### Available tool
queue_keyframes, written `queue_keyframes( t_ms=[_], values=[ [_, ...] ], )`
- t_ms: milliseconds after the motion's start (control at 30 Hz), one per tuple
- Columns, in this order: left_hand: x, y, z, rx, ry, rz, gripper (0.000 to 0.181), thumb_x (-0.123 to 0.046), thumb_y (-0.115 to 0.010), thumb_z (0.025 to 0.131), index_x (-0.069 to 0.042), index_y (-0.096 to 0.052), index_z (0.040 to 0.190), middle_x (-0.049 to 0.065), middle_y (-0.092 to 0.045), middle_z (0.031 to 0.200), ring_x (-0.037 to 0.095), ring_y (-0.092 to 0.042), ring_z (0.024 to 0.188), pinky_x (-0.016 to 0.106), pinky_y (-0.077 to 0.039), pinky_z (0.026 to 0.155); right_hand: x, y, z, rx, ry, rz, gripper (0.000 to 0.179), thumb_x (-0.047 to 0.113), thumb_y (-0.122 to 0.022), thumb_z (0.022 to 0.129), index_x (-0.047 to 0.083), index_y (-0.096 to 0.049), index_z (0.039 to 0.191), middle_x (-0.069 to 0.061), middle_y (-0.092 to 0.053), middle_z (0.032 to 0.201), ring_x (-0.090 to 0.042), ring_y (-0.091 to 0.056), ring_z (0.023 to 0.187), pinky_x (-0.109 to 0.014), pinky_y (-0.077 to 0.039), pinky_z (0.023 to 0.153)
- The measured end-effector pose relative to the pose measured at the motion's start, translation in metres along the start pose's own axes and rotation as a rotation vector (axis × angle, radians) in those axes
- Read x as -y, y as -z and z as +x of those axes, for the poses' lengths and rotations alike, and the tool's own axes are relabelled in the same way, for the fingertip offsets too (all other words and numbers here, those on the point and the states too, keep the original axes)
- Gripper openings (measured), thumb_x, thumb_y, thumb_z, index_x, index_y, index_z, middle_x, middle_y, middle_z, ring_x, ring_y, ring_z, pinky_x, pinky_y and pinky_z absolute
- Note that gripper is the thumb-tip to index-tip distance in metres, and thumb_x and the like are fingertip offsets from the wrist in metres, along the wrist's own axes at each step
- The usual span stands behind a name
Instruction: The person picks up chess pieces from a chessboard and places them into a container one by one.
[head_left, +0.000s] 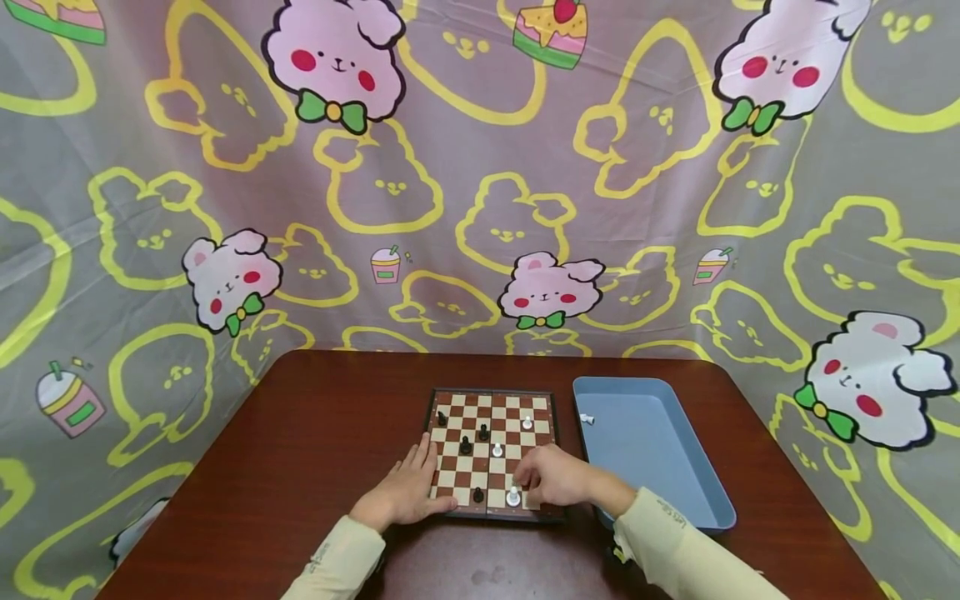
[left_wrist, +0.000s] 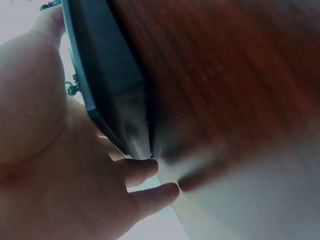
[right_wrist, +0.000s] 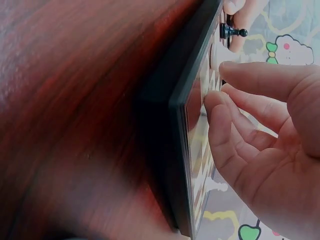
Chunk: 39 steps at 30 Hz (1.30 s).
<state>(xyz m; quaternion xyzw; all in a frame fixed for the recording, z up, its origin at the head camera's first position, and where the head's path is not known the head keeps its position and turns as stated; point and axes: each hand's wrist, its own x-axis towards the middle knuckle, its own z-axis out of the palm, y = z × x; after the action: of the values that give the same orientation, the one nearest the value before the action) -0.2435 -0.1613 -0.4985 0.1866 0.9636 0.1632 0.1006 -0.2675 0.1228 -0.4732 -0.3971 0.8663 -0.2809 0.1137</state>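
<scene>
A chessboard (head_left: 459, 481) lies on the table with several black and white pieces on it. My left hand (head_left: 405, 487) rests at its left edge, fingers extended along the side and thumb at the near corner. In the left wrist view, its fingers lie beside the board's dark side (left_wrist: 107, 65). My right hand (head_left: 558, 477) hovers over the near right squares, fingers loosely bent, with a gap between thumb and fingertips in the right wrist view. A white chess piece (head_left: 513, 497) stands right beside its fingertips. To its left is a black pawn (right_wrist: 231, 31).
Right of the board sits a blue-grey tray (head_left: 637, 450), with a small white piece (head_left: 587, 419) at its left wall. Farther up the board stand black pieces (head_left: 483, 432) and white pieces (head_left: 527, 422). A patterned cloth (head_left: 465, 208) hangs behind the table (head_left: 330, 417).
</scene>
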Motion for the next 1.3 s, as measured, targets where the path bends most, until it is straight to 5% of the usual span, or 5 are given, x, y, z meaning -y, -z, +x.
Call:
queue_keyframes(
  t_ms=[1300],
  values=[
    [0.002, -0.001, 0.0, -0.012, -0.065, 0.029, 0.104, -0.063, -0.057, 0.083, 0.012, -0.021, 0.144, 0.031, -0.008, 0.151, 0.046, -0.023, 0.135, 0.055, -0.031, 0.102, 0.012, -0.009, 0.006, 0.038, 0.034, 0.0, 0.012, 0.005, -0.068, 0.084, 0.013, -0.074, 0.09, 0.009, -0.061, 0.085, 0.002, -0.055, 0.073, -0.018, -0.047, 0.066]
  ],
)
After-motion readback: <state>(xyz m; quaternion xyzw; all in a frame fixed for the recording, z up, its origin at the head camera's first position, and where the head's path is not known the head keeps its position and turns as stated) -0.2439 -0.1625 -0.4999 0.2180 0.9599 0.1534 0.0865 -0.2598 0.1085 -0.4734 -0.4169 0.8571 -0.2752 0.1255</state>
